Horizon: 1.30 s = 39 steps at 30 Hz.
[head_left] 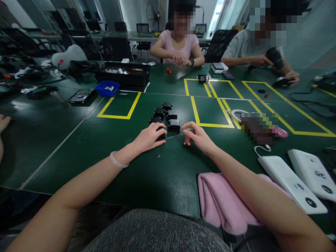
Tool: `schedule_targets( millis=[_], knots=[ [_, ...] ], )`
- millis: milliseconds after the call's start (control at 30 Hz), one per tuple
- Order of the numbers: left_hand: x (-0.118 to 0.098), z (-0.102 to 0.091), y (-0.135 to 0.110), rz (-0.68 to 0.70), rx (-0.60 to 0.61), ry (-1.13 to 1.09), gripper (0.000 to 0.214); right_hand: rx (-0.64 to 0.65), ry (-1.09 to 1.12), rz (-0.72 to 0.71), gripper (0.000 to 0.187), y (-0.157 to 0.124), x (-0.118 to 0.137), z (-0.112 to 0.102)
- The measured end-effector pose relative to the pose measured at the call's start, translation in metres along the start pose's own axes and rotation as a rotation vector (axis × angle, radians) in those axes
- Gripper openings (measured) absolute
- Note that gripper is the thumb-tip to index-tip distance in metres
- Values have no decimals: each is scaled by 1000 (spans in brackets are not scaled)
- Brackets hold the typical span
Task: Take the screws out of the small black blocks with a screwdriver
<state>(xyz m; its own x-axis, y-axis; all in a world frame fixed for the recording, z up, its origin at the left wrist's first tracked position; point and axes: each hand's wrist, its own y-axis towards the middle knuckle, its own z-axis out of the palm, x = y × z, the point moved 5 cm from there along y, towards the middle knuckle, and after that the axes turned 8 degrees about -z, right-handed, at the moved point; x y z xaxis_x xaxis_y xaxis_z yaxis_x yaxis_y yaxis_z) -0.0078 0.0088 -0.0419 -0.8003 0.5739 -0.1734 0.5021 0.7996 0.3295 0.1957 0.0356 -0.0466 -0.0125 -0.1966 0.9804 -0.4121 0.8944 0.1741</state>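
Observation:
My left hand (pixel 148 137) is closed around a small black box-shaped part (pixel 161 135) on the green table, its fingers covering most of it. In my right hand (pixel 198 138) is a thin screwdriver (pixel 173 136), gripped by the handle. The metal shaft points left, and its tip is at the side of the held part, though I cannot tell whether they touch. Several similar black box-shaped parts, one of them (pixel 174 125) close to my fingers, stand grouped just beyond. Tiny screws (pixel 159 156) lie on the table in front of my left hand.
A pink cloth (pixel 223 203) lies under my right forearm, with white power strips (pixel 291 183) to the right. Yellow tape outlines (pixel 214 125) mark the table. Farther back are a blue tray (pixel 107 89) and a black bin (pixel 123 81). Two people sit opposite; another person's hand (pixel 4 122) shows at left.

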Motion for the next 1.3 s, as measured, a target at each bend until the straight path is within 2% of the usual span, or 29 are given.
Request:
schedule_targets(
  millis=[200, 400, 600, 800, 967, 1167, 1300],
  knots=[
    [0, 0, 0, 8, -9, 9, 27, 11, 22, 47, 25, 1, -4, 0],
    [0, 0, 1, -4, 1, 8, 26, 6, 32, 11, 22, 1, -2, 1],
    [0, 0, 0, -13, 5, 5, 26, 4, 41, 67, 19, 1, -3, 1],
    [0, -1, 0, -10, 14, 0, 25, -3, 45, 31, 19, 1, -1, 1],
    [0, -1, 0, -4, 5, 4, 25, 8, 56, 78, 18, 0, -3, 2],
    [0, -1, 0, -14, 9, -2, 24, 9, 36, 30, 19, 0, 0, 1],
    [0, 0, 0, -12, -4, -1, 22, 10, 41, 49, 20, 1, -1, 1]
  ],
)
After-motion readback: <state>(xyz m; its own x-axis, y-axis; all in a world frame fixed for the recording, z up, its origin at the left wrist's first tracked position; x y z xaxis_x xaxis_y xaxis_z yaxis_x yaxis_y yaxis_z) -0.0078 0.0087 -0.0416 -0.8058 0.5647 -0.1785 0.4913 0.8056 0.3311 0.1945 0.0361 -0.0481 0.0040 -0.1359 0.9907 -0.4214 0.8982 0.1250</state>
